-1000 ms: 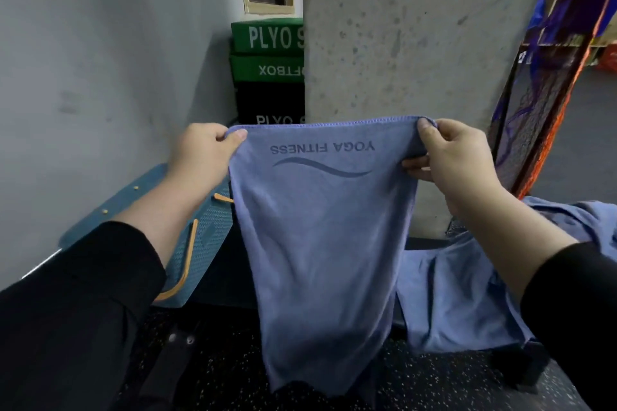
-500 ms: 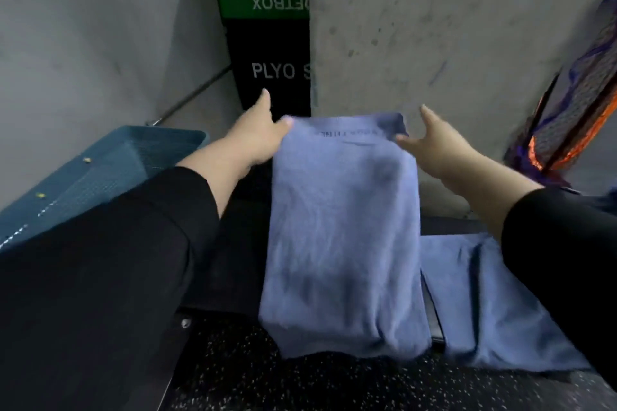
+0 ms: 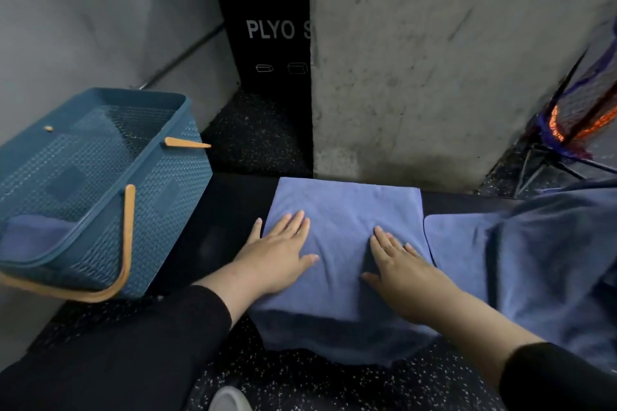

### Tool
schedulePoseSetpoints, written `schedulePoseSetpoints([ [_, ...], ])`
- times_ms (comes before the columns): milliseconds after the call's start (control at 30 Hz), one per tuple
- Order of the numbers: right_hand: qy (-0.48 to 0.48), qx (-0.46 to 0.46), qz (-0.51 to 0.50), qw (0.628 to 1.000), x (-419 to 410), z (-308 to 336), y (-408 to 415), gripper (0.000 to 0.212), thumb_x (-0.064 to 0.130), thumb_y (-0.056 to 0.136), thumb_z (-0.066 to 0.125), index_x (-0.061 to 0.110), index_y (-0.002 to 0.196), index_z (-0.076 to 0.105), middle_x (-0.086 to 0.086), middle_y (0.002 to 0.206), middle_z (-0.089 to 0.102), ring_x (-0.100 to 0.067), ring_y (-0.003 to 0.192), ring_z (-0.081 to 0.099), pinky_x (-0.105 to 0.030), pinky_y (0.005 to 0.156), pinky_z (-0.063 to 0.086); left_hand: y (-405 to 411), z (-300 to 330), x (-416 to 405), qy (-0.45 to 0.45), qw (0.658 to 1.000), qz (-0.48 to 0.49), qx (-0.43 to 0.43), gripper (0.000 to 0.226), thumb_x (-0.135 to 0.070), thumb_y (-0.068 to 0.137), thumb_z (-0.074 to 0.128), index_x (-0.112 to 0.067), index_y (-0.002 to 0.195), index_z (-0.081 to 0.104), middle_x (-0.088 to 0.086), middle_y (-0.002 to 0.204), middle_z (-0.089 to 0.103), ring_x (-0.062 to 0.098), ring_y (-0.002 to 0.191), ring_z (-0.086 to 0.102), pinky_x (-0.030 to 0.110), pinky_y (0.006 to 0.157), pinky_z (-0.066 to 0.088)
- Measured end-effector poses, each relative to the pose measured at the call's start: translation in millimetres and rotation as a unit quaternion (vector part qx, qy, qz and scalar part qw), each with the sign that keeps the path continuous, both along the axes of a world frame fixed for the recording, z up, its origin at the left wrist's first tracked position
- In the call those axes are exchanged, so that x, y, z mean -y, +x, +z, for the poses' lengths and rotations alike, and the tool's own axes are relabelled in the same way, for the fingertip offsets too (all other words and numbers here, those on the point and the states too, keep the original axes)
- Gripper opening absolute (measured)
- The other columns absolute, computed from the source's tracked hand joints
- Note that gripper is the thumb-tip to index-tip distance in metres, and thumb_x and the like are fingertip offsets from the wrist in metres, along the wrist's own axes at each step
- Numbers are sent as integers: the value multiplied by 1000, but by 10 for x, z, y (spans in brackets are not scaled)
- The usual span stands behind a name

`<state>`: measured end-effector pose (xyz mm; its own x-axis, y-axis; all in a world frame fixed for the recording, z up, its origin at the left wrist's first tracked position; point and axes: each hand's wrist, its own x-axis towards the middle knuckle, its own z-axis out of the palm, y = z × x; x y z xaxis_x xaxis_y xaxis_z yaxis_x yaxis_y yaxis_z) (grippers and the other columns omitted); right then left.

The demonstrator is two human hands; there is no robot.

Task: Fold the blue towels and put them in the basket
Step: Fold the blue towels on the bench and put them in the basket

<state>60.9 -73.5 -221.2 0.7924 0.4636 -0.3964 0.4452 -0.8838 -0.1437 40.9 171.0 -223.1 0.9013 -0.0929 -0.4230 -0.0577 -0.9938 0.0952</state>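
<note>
A blue towel (image 3: 344, 207) lies spread on a low black bench (image 3: 217, 210), its near end hanging over the front edge. My left hand (image 3: 277, 250) rests flat on its left part with straight fingers. My right hand (image 3: 397, 267) presses flat on its right part. To the left stands the blue woven basket (image 3: 150, 197) with tan handles; a folded blue towel (image 3: 30, 237) lies inside it. More blue towels (image 3: 534, 250) are heaped on the bench at the right.
A concrete pillar (image 3: 434, 60) rises just behind the bench. Black and green plyo boxes (image 3: 267, 27) stand in the gap beside it. A folding stand with orange and blue netting (image 3: 574, 117) is at the right. The floor is black speckled rubber.
The towel, held up by its top corners a second ago, has been laid down on the bench. Both hands let go of the corners and now lie flat on it.
</note>
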Motion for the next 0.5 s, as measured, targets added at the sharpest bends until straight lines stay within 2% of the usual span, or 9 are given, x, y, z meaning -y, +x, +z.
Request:
schedulePoseSetpoints([
  [133, 1, 32, -6, 999, -38, -105, 302, 73, 50, 106, 26, 10, 160, -5, -5, 167, -14, -19, 155, -7, -38, 126, 2, 264, -60, -77, -8, 999, 17, 27, 74, -61, 103, 20, -24, 160, -8, -10, 167, -19, 9, 153, -18, 55, 123, -7],
  [200, 7, 37, -10, 999, -79, -161, 459, 72, 49, 107, 24, 11, 160, -5, -4, 167, -14, -18, 155, -8, -38, 126, 0, 345, -94, -109, -7, 997, 32, 67, 72, -59, 104, 23, -24, 161, -3, -6, 168, -13, 10, 154, -13, 54, 124, -6],
  [300, 12, 43, -11, 999, -113, -217, 693, 70, 47, 107, 24, 11, 160, -4, -3, 167, -14, -18, 155, -7, -39, 126, 0, 339, -95, -132, -55, 982, 34, 176, 65, -49, 106, 35, -21, 161, 17, -1, 169, 10, 11, 155, 6, 42, 126, 3],
  [367, 17, 46, -13, 999, -127, -238, 813, 67, 45, 108, 24, 12, 160, -4, -3, 167, -14, -18, 155, -7, -39, 125, 0, 244, -74, -152, -110, 978, -3, 176, 57, -46, 105, 40, -22, 157, 32, -3, 166, 23, 9, 153, 17, 35, 126, 11],
  [400, 23, 48, -16, 998, -134, -242, 856, 66, 44, 108, 24, 12, 160, -3, -3, 167, -13, -18, 155, -8, -39, 125, -1, 177, -76, -160, -103, 983, -36, 148, 57, -47, 105, 39, -25, 158, 31, -5, 167, 18, 8, 154, 13, 35, 126, 10],
  [500, 60, 82, -18, 995, -153, -198, 857, 64, 39, 108, 30, 15, 161, 3, -4, 168, -7, -18, 155, -4, -38, 125, -1, 62, -163, -196, -22, 993, -84, 76, 66, -55, 105, 25, -30, 162, 2, -13, 167, -11, 6, 153, -12, 40, 126, -4],
])
